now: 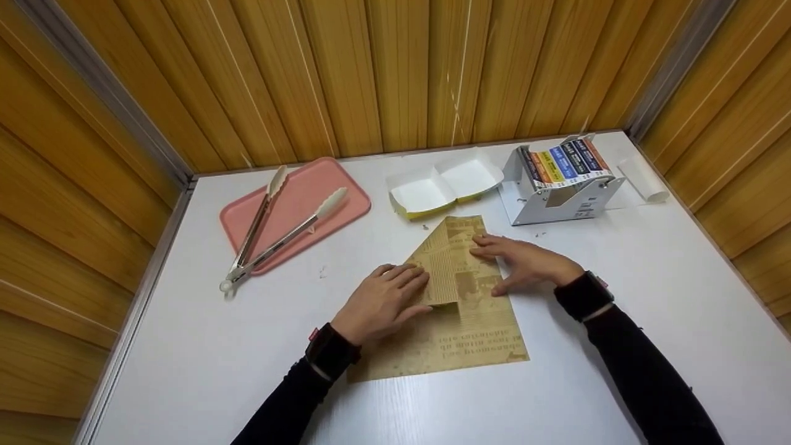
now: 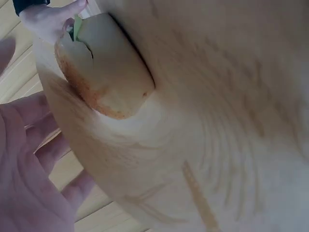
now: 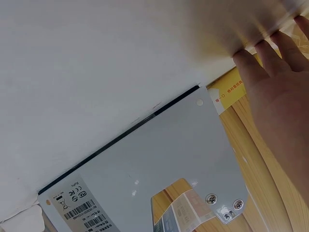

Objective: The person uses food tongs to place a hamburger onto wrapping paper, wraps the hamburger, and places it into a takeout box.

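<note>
A brown sheet of printed paper (image 1: pixel 482 334) lies on the white table, its upper left part folded over into a slanted flap (image 1: pixel 437 262). My left hand (image 1: pixel 383 300) rests on the flap, fingers extended. At the paper's right edge, the fingertips of my right hand (image 1: pixel 528 262) touch the sheet, the fingers spread and slightly bent. In the left wrist view, a pale, rounded, bread-like shape (image 2: pixel 108 67) with a browned edge and a green bit shows beyond my left hand (image 2: pixel 29 169); what it is, I cannot tell. The right wrist view shows my right hand (image 3: pixel 280 87) from the side.
Behind the paper stands an open white and yellow paper box (image 1: pixel 426 191). Metal tongs (image 1: pixel 266 241) lie across a pink tray (image 1: pixel 309 179) at the left. To the right is a metal dispenser (image 1: pixel 556 204) of colourful label rolls, with a clear plastic roll (image 1: pixel 646 179) beside it.
</note>
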`<state>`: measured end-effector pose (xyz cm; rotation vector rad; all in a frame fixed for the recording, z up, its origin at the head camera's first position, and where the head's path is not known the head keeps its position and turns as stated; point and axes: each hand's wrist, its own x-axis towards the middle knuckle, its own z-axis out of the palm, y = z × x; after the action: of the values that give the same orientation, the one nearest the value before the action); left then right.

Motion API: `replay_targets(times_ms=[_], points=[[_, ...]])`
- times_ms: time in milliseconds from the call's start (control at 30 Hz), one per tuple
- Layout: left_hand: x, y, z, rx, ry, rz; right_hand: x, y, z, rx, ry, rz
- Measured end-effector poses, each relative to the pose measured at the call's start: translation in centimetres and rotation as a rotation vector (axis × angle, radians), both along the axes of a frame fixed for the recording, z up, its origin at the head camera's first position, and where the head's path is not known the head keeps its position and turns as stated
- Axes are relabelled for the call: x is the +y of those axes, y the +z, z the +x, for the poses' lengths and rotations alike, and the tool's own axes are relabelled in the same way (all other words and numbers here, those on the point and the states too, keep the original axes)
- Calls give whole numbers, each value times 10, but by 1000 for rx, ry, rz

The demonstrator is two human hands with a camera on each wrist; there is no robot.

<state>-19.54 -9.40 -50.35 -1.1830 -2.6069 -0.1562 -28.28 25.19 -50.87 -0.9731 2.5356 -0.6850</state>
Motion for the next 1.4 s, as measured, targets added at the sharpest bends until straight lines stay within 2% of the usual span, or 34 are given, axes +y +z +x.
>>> replay_targets(times_ms=[167,267,433,567,767,933,1100,1233,1333,1400], points=[[3,-1,0,41,-18,42,-1,5,1,14,-31,20],[4,-2,0,45,-12,63,-2,11,7,30,-32,38],[3,-2,4,21,0,65,5,21,28,-37,90,82],[3,-2,5,23,3,61,16,22,41,-84,155,86],[2,-5,5,14,9,38,14,9,45,-19,99,51],[0,-7,0,44,23,19,3,-2,44,120,31,36],[-2,-10,-4,35,28,64,-2,-10,37,236,-16,-59],[-2,-11,-6,41,18,89,-4,-14,33,313,8,-161],[-1,-12,-6,49,19,86,-4,-12,31,306,49,-262],[0,-12,-5,45,25,76,-3,-7,31,229,76,-345]])
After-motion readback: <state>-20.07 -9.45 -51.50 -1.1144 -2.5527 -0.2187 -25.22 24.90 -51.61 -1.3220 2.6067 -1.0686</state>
